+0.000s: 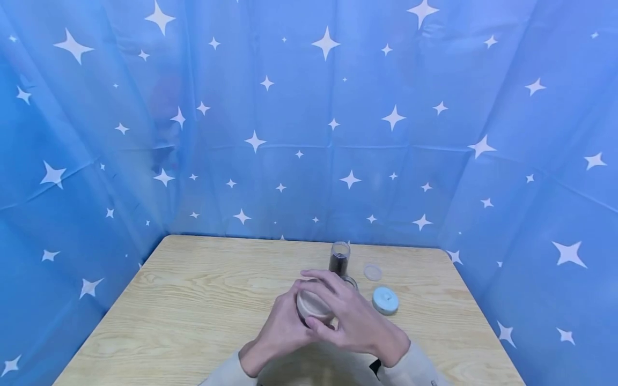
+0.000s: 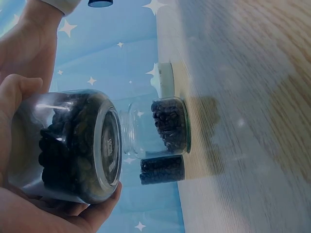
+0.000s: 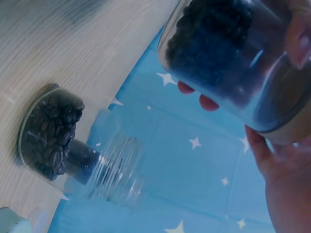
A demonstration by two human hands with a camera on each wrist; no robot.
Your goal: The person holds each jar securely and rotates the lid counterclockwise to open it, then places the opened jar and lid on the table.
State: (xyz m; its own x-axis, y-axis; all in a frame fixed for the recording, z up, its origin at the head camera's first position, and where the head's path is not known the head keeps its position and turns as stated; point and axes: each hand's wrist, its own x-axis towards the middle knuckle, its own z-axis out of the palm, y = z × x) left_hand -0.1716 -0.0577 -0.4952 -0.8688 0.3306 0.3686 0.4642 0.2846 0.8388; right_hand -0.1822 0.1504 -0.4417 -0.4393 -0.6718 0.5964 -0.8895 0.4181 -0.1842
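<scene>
Both hands meet on a wide glass jar (image 2: 68,145) part filled with dark coffee beans. My left hand (image 1: 282,327) grips the jar's side, its fingers wrapped round the glass. Across the top lies my right hand (image 1: 357,316), fingers on the far side of the pale round lid (image 1: 313,304) and thumb on the near side. The jar is held up, with its glass base showing in the left wrist view. Just beyond it stands a second glass jar (image 3: 51,131), uncovered, with coffee beans in its lower part and a threaded neck.
Behind the jars is a slim clear container (image 1: 339,261) with dark contents. To its right lie a thin clear disc (image 1: 372,272) and a light blue round object (image 1: 385,300). Everything rests on a wood-grain table (image 1: 193,300), enclosed by blue star-patterned curtains (image 1: 299,107).
</scene>
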